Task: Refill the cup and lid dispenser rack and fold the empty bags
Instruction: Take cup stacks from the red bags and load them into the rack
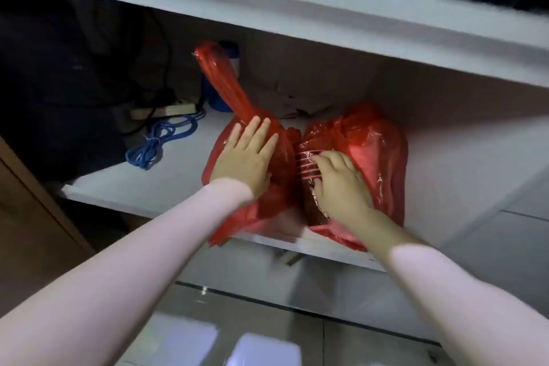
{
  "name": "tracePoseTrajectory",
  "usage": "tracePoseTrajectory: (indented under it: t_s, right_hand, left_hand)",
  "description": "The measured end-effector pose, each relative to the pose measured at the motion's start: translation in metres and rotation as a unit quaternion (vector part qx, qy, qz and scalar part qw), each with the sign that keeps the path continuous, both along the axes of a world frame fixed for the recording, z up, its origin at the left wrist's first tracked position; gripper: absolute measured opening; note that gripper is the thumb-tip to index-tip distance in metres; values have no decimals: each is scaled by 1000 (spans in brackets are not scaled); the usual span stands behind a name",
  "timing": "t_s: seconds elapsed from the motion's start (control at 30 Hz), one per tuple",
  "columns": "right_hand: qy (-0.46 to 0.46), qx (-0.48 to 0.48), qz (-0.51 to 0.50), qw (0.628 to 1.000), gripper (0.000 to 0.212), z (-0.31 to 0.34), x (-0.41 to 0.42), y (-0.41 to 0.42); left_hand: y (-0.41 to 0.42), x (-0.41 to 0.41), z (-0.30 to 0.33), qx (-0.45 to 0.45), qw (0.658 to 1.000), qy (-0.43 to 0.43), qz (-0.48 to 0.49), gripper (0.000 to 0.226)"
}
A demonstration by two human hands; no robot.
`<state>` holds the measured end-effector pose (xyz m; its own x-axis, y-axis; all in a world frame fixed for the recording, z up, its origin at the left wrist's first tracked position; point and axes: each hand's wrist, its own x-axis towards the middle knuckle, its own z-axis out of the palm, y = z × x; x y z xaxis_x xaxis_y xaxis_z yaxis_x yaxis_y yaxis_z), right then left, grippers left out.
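Two red plastic bags lie side by side on a white lower shelf. The left red bag has a long twisted neck rising up and to the left. My left hand lies flat on it with fingers straight and spread. The right red bag is bulkier, and a stack of ribbed cups or lids shows at its mouth. My right hand rests on that opening with fingers curled over the stack's edge. No dispenser rack is in view.
A white upper shelf overhangs the space. At the left of the lower shelf lie a coiled blue cable and a power strip. A blue container stands behind the bags. A glossy tiled floor lies below.
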<state>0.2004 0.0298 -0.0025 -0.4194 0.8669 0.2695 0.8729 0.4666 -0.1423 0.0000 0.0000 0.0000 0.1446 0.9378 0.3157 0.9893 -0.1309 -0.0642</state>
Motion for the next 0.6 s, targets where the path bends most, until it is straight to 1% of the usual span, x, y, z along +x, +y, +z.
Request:
tracePoseTrajectory:
  t_s: [0.03, 0.1, 0.17, 0.2, 0.27, 0.3, 0.37, 0.43, 0.53, 0.6]
  right_hand:
    - [-17, 26, -2, 1000, 52, -1, 1, 10]
    - [-44, 49, -20, 998, 52, -3, 0, 32]
    - [-65, 35, -41, 996, 58, -2, -2, 53]
    - [-80, 25, -47, 995, 64, -4, -3, 62]
    - [-134, -3, -62, 989, 79, -3, -5, 77]
    - [-161, -17, -67, 984, 85, -3, -6, 84]
    - [-197, -41, -77, 977, 93, -5, -9, 96]
    - [-238, -63, -82, 966, 96, -7, -14, 103]
    - [-299, -74, -86, 948, 89, -2, -21, 111]
    - [-322, -89, -87, 939, 80, 2, -26, 111]
  left_hand:
    - [6, 1, -4, 19, 999, 17, 19, 77]
    - [20, -1, -11, 10, 999, -5, 53, 78]
    - [27, -1, -27, -50, 996, -48, 60, 78]
    - [29, -2, -37, -94, 991, -65, 63, 77]
    - [22, -8, -57, -181, 976, -96, 79, 74]
    - [18, -11, -69, -201, 970, -107, 86, 74]
    - [12, -15, -84, -188, 973, -104, 86, 72]
    - [12, -16, -87, -171, 977, -99, 77, 72]
    - [10, -14, -89, -142, 981, -107, 78, 65]
    - [7, -16, -91, -120, 985, -92, 85, 59]
